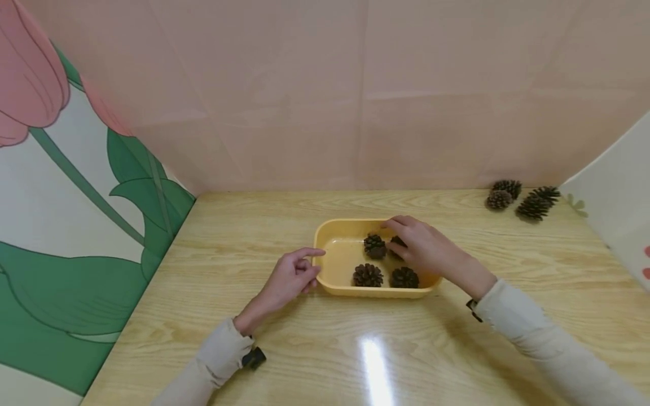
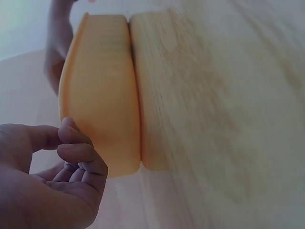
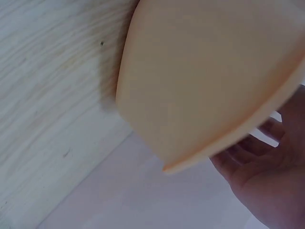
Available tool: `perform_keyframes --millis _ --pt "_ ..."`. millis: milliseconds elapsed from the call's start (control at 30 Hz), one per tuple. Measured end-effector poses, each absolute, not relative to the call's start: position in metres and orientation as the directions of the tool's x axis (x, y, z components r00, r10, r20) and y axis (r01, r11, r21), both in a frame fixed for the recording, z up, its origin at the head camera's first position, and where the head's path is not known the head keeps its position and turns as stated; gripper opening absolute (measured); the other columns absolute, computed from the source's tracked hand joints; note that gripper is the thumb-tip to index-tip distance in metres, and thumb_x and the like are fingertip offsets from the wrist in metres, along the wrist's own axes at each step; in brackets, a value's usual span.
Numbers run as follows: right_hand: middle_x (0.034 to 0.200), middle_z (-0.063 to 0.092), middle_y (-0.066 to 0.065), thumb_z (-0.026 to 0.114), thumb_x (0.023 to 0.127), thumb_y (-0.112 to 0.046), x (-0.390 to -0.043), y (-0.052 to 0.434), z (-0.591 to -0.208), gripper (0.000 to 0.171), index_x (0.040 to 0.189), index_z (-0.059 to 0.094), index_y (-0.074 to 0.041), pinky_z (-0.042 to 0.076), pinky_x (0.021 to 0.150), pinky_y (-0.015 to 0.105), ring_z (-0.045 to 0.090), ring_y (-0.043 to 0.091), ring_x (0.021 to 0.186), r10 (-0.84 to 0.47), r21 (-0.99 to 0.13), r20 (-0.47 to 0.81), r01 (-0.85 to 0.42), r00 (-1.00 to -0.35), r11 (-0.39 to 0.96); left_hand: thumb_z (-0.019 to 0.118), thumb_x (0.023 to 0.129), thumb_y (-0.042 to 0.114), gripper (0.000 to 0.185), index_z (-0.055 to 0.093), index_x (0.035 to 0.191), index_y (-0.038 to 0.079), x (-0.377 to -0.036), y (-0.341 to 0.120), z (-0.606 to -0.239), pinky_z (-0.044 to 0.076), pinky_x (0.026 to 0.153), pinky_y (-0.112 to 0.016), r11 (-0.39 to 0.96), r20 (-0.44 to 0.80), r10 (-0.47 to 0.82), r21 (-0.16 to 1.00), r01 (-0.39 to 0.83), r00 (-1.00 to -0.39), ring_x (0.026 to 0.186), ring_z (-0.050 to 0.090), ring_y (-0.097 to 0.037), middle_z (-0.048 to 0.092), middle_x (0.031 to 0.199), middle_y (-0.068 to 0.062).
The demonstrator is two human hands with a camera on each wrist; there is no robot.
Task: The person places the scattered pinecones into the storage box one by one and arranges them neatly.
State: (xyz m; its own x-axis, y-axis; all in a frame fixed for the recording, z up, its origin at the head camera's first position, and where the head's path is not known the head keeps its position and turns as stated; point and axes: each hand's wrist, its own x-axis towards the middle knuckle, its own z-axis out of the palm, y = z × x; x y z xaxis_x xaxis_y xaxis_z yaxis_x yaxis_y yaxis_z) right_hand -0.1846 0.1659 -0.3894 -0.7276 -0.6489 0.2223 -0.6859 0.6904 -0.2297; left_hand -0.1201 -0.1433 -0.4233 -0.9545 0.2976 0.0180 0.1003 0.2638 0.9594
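A yellow plastic basin (image 1: 335,288) stands on the wooden table, with several brown pine cones inside. At its left end my left hand (image 1: 291,279) pinches the rim, index finger over the edge and thumb outside; the left wrist view shows these fingertips at the rim of the basin (image 2: 102,95). My right hand (image 1: 424,245) reaches over the right side, fingers and thumb around a pine cone (image 1: 398,246) that it partly hides. Beside that lies another pine cone (image 1: 374,246), and two more are near the front wall. In the right wrist view, the basin wall blocks the right hand's fingertips.
At the back right of the table (image 1: 244,225) sit several pine cones (image 1: 538,203) outside the basin. A pink backdrop (image 1: 284,113) rises behind the table, with a flower-printed panel (image 1: 76,293) at left and a white panel (image 1: 624,208) at right.
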Motion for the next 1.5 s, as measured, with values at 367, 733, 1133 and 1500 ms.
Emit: perform_keyframes --millis 367,733,1133,1500 --pt "0.119 0.063 0.023 0.07 0.094 -0.011 -0.196 0.195 -0.38 0.036 0.126 0.06 0.001 0.055 0.081 0.051 0.064 0.038 0.101 -0.579 -0.219 0.276 -0.637 -0.767 0.739 0.06 0.097 0.003 0.032 0.06 0.13 0.0 -0.121 -0.142 -0.418 0.041 0.045 -0.02 0.363 0.044 0.289 0.919 0.152 -0.956 0.064 0.063 -0.042 0.06 0.065 -0.005" --pt "0.119 0.062 0.028 0.069 0.093 -0.007 -0.218 0.243 -0.382 0.038 0.127 0.058 0.004 0.051 0.084 0.058 0.062 0.045 0.103 -0.471 -0.231 0.302 -0.543 -0.829 0.807 0.062 0.096 0.004 0.034 0.06 0.13 -0.001 -0.125 -0.14 -0.42 0.037 0.044 -0.019 0.455 0.065 0.29 0.868 0.198 -0.955 0.051 0.05 -0.01 0.056 0.062 -0.002" --pt "0.117 0.057 0.033 0.071 0.089 -0.003 -0.246 0.3 -0.389 0.04 0.124 0.055 0.009 0.046 0.08 0.062 0.056 0.05 0.101 -0.38 -0.188 0.325 -0.453 -0.866 0.871 0.064 0.095 0.003 0.037 0.06 0.132 -0.002 -0.127 -0.139 -0.422 0.036 0.044 -0.019 0.455 0.081 0.299 0.864 0.216 -0.951 0.05 0.046 -0.008 0.055 0.061 -0.001" --pt "0.111 0.056 0.037 0.067 0.089 -0.001 -0.266 0.333 -0.407 0.041 0.125 0.053 0.011 0.05 0.069 0.058 0.062 0.045 0.083 -0.316 -0.207 0.299 -0.385 -0.9 0.899 0.065 0.096 0.004 0.037 0.059 0.132 -0.002 -0.128 -0.139 -0.423 0.038 0.044 -0.019 0.435 0.08 0.299 0.875 0.211 -0.951 0.049 0.048 -0.009 0.056 0.061 -0.002"
